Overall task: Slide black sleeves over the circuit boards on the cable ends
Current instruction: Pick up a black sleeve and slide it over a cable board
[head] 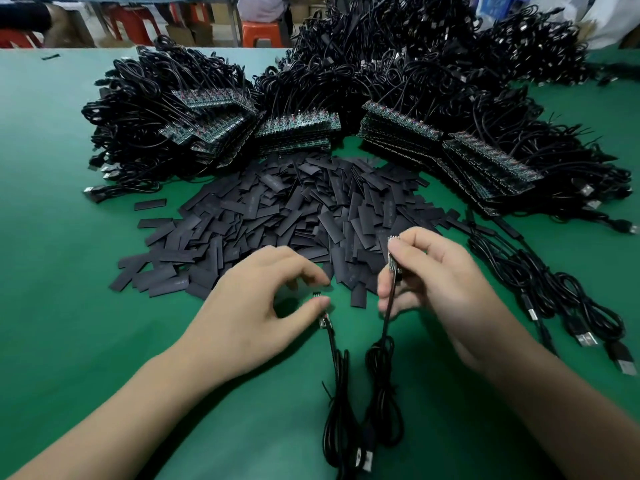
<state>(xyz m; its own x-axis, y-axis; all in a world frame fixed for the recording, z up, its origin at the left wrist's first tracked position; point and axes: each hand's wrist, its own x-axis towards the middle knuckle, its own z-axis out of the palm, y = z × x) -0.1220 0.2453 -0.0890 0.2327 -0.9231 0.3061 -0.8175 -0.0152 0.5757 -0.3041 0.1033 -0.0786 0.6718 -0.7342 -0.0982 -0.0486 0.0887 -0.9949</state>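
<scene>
Your right hand [440,282] is curled round the upright circuit board [392,252], which is pinched between thumb and forefinger. Its long axis stands near vertical, free end up, and its cable [383,341] drops from the lower end to a coil near you. Your left hand [256,306] pinches the low circuit board [325,322] between thumb and forefinger, just above the green mat [69,271]. This board points away from you, with its lead [334,351] trailing back toward you. Both boards are bare. Just beyond your fingertips spreads the heap of black sleeves [294,209], its nearest pieces lying between your hands. Behind it sit stacked boards [298,129] under tangled cable bundles [398,46]. On your right lie loose cables ending in USB plugs [585,337].
</scene>
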